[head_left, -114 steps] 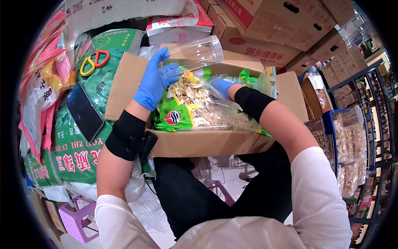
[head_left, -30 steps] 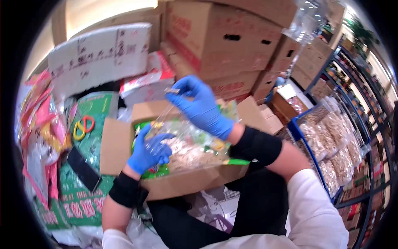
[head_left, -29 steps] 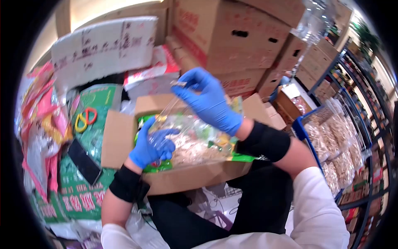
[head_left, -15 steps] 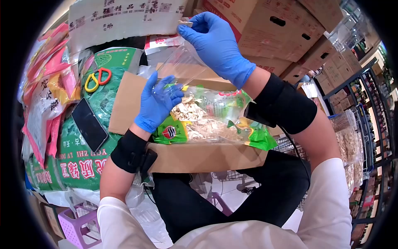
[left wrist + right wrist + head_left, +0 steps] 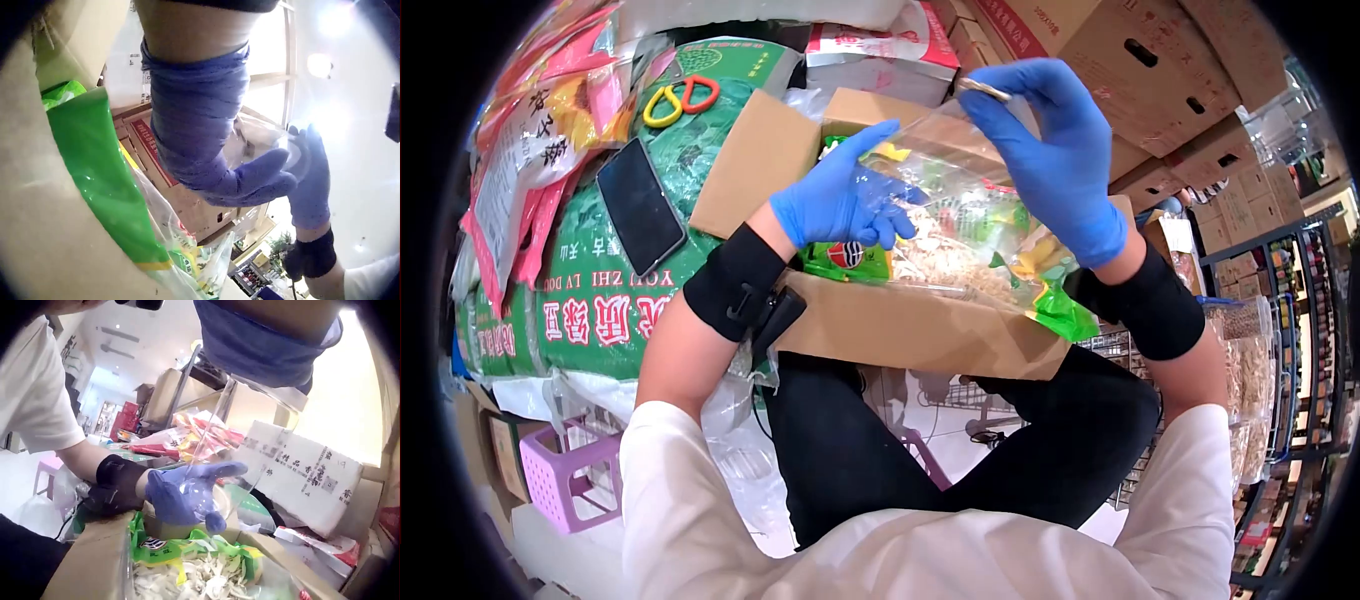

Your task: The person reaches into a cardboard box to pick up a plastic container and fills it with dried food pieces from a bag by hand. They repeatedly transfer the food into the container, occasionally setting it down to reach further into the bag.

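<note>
My gloved left hand [image 5: 840,195] holds the lower end of a clear plastic jar [image 5: 220,440], its fingers round the wall. The jar slants up towards my gloved right hand [image 5: 1055,150]. Between thumb and fingers, the right hand pinches a pale dried slice [image 5: 983,90] by the jar's upper end. Below both hands, a clear and green bag [image 5: 850,262] of pale dried slices [image 5: 212,578] lies in a cardboard box [image 5: 920,325]. In the left wrist view, the left hand [image 5: 206,137] appears close, with the right hand [image 5: 310,187] beyond it.
Left of the box, a phone [image 5: 641,208] and red-and-yellow scissors [image 5: 681,101] lie on a green sack [image 5: 600,325]. Large cartons [image 5: 1140,80] stack at the back right. Packed clear containers [image 5: 1240,370] stand right; a purple stool [image 5: 572,480] is low left.
My right hand has come out of the bag and up to the jar's upper end with a dried slice. Since half a second ago, both hands and the jar have shifted right in view.
</note>
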Available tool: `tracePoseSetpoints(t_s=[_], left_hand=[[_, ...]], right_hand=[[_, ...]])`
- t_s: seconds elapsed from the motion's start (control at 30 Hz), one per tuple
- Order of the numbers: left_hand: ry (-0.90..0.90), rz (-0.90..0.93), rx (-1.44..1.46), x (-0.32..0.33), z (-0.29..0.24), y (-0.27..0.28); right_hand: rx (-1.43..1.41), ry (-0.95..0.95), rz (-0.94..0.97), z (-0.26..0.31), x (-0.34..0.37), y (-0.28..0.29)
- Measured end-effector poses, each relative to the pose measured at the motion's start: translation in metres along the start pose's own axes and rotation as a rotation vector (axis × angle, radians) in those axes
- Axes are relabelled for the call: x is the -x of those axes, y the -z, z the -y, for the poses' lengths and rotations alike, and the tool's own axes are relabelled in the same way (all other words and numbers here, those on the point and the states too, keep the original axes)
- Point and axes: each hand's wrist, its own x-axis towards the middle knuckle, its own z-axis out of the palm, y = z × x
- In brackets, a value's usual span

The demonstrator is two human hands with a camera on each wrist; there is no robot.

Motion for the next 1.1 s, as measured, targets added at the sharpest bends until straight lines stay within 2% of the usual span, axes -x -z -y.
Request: tracePoseSetpoints(t_s=[0.07, 0.13, 0.17, 0.2, 0.27, 0.33, 0.37, 0.47, 0.5, 0.53, 0.57, 0.6, 0.63, 0.67, 0.7, 0.73, 0.8, 0.83, 0.87, 0.93, 1.0, 1.03, 1.07, 1.1], left_hand=[[-0.003, -0.062, -0.060, 0.003, 0.002, -0.007], [0.103, 0.054, -0.063, 0.001, 0.002, 0.002], [0.103, 0.050, -0.063, 0.000, 0.003, 0.007], [0.156, 0.087, -0.099, -0.001, 0.002, 0.011], [0.205, 0.131, -0.142, -0.002, -0.001, 0.016], [0.210, 0.140, -0.182, -0.002, 0.001, 0.016], [0.148, -0.060, -0.150, -0.010, 0.004, 0.017], [0.190, -0.016, -0.116, -0.009, 0.002, 0.019], [0.235, 0.104, -0.115, -0.005, -0.001, 0.016], [0.248, 0.106, -0.124, -0.004, 0.001, 0.010], [0.145, 0.005, -0.098, -0.003, 0.004, 0.003], [0.046, -0.094, -0.072, -0.005, 0.006, -0.002], [-0.037, -0.056, -0.091, -0.011, 0.007, 0.007], [-0.004, -0.047, -0.103, -0.012, 0.007, 0.007], [-0.038, -0.064, -0.105, -0.012, 0.008, 0.005], [-0.072, -0.080, -0.105, -0.011, 0.011, 0.001], [-0.027, -0.056, -0.100, -0.008, 0.014, -0.004], [-0.071, -0.103, -0.109, -0.009, 0.014, -0.005], [-0.124, -0.151, -0.114, -0.009, 0.014, -0.007], [-0.099, -0.153, -0.145, -0.007, 0.014, -0.013], [-0.001, -0.281, 0.052, -0.007, 0.012, -0.015], [0.210, 0.102, -0.048, -0.007, 0.004, 0.014], [0.218, 0.105, -0.057, -0.007, 0.005, 0.014], [0.118, -0.032, -0.051, -0.004, 0.008, 0.014]], right_hand=[[-0.001, 0.011, -0.058, 0.003, 0.011, 0.005], [0.038, 0.132, -0.045, 0.006, 0.021, 0.009], [0.028, 0.246, 0.010, 0.007, 0.023, 0.012], [0.027, 0.251, 0.009, 0.008, 0.025, 0.013], [0.080, 0.422, 0.140, 0.012, 0.031, 0.019], [0.082, 0.425, 0.206, 0.017, 0.032, 0.024], [0.073, 0.442, 0.209, 0.016, 0.034, 0.024], [0.088, 0.463, 0.170, 0.008, 0.037, 0.020], [0.111, 0.405, 0.103, 0.005, 0.037, 0.019], [0.136, 0.346, 0.033, 0.004, 0.038, 0.018], [0.164, 0.232, -0.062, 0.004, 0.037, 0.016], [0.178, 0.223, -0.075, 0.004, 0.037, 0.012], [0.043, -0.045, -0.139, 0.005, 0.038, 0.009], [-0.095, -0.316, -0.214, 0.005, 0.038, 0.007], [-0.066, -0.268, -0.228, 0.001, 0.035, 0.007], [-0.045, -0.297, -0.261, -0.006, 0.034, 0.007], [-0.097, -0.149, -0.319, -0.017, 0.031, 0.008], [-0.070, -0.160, -0.348, -0.017, 0.031, 0.009], [-0.053, -0.145, -0.320, -0.017, 0.030, 0.009], [-0.025, -0.133, -0.305, -0.012, 0.029, 0.010], [0.020, 0.044, -0.166, -0.001, 0.032, 0.009], [0.072, 0.136, -0.143, 0.003, 0.034, 0.008], [0.111, 0.219, -0.077, 0.011, 0.034, 0.012], [0.122, 0.264, -0.007, 0.017, 0.034, 0.017]])
